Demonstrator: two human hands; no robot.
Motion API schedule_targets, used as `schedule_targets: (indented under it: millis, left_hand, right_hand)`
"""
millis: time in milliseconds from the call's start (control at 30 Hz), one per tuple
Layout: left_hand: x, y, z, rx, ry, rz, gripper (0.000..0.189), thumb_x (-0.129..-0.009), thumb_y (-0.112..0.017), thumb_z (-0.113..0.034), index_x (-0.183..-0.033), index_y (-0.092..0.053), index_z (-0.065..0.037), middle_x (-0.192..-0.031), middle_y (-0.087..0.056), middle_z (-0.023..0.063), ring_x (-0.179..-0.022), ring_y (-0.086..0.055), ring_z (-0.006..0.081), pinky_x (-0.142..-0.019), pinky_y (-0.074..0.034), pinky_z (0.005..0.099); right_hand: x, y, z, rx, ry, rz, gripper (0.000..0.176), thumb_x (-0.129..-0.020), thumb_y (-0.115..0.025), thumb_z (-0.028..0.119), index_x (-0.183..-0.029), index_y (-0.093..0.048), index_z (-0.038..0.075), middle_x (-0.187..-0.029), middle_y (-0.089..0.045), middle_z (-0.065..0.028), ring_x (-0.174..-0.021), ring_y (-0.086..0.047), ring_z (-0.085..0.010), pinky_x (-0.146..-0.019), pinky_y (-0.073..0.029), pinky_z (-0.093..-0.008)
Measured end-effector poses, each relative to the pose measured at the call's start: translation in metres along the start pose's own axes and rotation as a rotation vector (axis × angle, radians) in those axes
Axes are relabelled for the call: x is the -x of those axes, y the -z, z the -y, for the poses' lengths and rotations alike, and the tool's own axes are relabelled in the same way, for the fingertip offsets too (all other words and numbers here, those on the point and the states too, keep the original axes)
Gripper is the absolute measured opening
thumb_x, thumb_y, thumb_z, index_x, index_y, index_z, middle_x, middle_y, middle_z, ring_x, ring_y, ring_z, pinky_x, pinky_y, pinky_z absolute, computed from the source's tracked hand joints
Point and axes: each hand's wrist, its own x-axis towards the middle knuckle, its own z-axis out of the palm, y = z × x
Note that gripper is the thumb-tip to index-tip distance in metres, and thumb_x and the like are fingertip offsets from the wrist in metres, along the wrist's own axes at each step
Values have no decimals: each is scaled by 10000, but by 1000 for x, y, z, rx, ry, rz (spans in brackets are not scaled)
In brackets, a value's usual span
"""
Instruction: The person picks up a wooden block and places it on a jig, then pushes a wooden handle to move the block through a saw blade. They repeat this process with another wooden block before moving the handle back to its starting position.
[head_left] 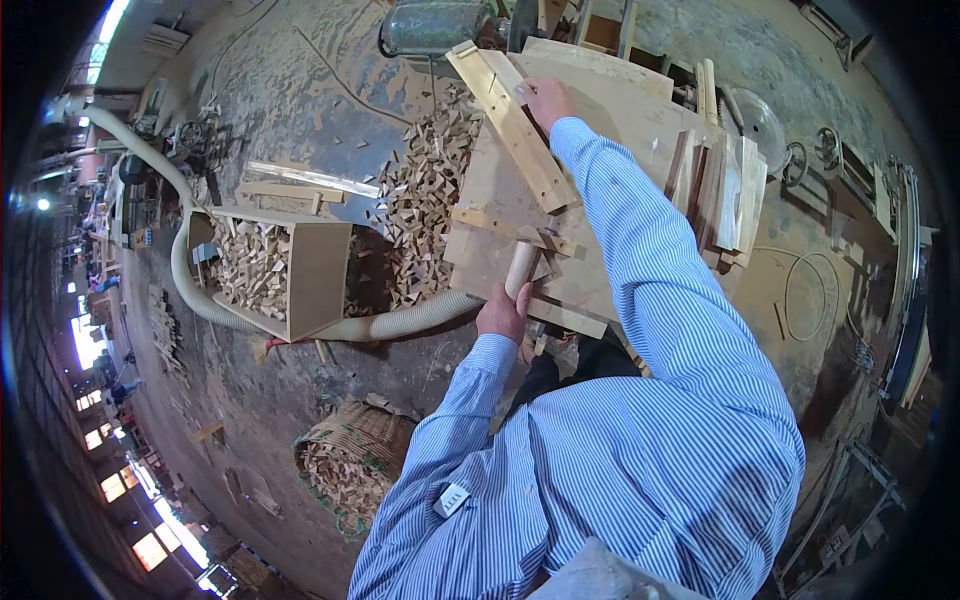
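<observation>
My left hand (503,312) is wrapped around a thick, round wooden handle (520,268) at the near side of a wooden worktable (610,215). The handle's far end meets small wood pieces (541,240) by a flat crosswise strip (482,219). Farther off, my right hand (548,103) rests over the table with its fingers curled in. Whatever those fingers hold is too small to make out. Beside them lie a pale wood strip (503,72) and a long wooden bar with holes (512,128), set diagonally.
Stacked wood strips (728,195) lie at the table's right. Triangular offcuts (425,190) heap along its left side. A wooden box (318,280) and a wicker basket (365,435) hold more offcuts. A ribbed hose (400,322) runs to the table; a green motor (435,27) stands beyond.
</observation>
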Motion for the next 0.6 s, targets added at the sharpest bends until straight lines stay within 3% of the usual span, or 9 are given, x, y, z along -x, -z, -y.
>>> schedule_targets:
  millis: [167, 267, 367, 433, 600]
  left_hand:
    - [-15, 3, -19, -1, -10, -12, 563, -1003, -517, -581, -1053, -518, -20, -801, -689, 278, -775, -682, 482, -689, -535, 568]
    - [-28, 5, -31, 5, -6, -4, 578, -1007, -510, -579, -1061, -531, -4, -810, -684, 287, -787, -675, 489, -706, -527, 569]
    - [-42, 4, -43, 3, -7, -11, 577, -1008, -510, -577, -1058, -533, -3, -814, -683, 292, -788, -672, 495, -711, -526, 569]
    - [-51, 4, -48, -10, 0, -11, 575, -1008, -511, -576, -1055, -535, -4, -815, -683, 295, -788, -671, 497, -712, -525, 569]
    - [-62, 3, -62, -29, -27, -64, 571, -1003, -520, -578, -1055, -545, -11, -815, -685, 283, -787, -675, 485, -705, -525, 568]
  right_hand:
    - [-24, -4, -16, 38, 48, -66, 288, -942, -653, 340, -1091, -774, 124, -997, -722, -208, -966, -674, -395, -897, -512, -491]
    - [-38, 5, -15, 9, 0, -24, 293, -951, -616, 319, -1103, -771, 122, -1131, -700, -200, -1081, -633, -396, -979, -487, -491]
    - [-57, 5, -25, 2, 6, -29, 284, -952, -613, 308, -1089, -773, 118, -1121, -702, -201, -1075, -634, -395, -980, -489, -492]
    - [-67, 5, -29, 32, 57, -91, 283, -944, -643, 352, -1094, -781, 155, -1003, -729, -187, -947, -680, -403, -894, -522, -493]
    - [-79, 14, -32, 42, 66, -84, 294, -937, -651, 349, -1112, -774, 146, -1067, -719, -203, -998, -668, -399, -912, -516, -490]
